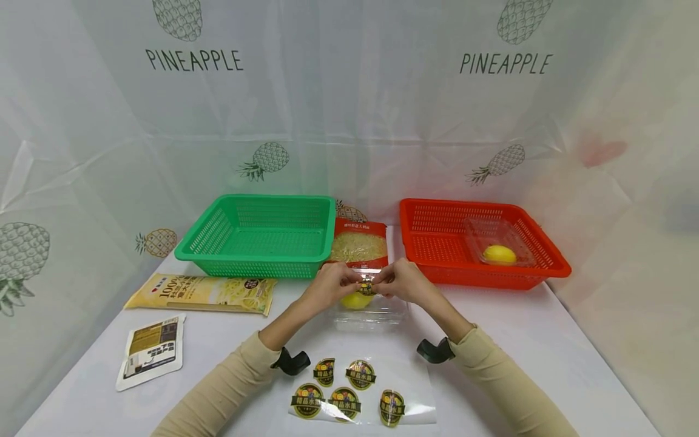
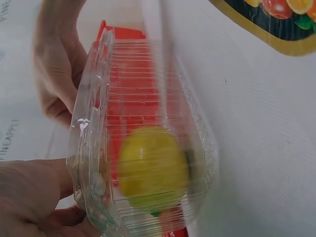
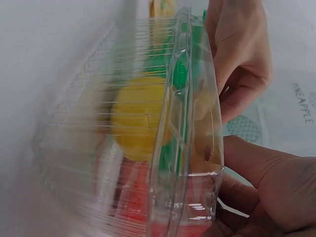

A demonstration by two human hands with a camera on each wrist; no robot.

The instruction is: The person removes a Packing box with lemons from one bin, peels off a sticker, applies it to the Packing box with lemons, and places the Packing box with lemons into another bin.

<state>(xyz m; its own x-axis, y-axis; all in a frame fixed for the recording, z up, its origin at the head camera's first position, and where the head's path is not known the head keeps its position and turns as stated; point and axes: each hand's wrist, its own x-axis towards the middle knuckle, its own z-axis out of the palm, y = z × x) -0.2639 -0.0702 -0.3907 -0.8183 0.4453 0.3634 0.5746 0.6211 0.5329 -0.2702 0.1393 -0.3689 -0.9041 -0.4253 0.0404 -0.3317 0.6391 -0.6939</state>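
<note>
A clear plastic clamshell box (image 1: 367,321) stands closed at the middle of the table with a lemon (image 1: 355,301) inside. Over its lid, a round black-and-gold fruit sticker (image 1: 365,286) spans the gap between both hands. My left hand (image 1: 329,287) pinches the sticker's left edge between thumb and fingers. From the other side my right hand (image 1: 408,283) pinches its right edge. In the left wrist view the box's ribbed side (image 2: 133,84) faces the camera, with the fingertips right at the lid. The lid hides the sticker in both wrist views.
A sheet with several stickers (image 1: 417,403) lies in front. Behind are a green basket (image 1: 256,267), a red basket (image 1: 464,278) holding another boxed lemon (image 1: 499,254), and a red-topped pasta bag (image 1: 360,229). A yellow noodle pack (image 1: 202,294) and a white pouch (image 1: 153,350) lie left.
</note>
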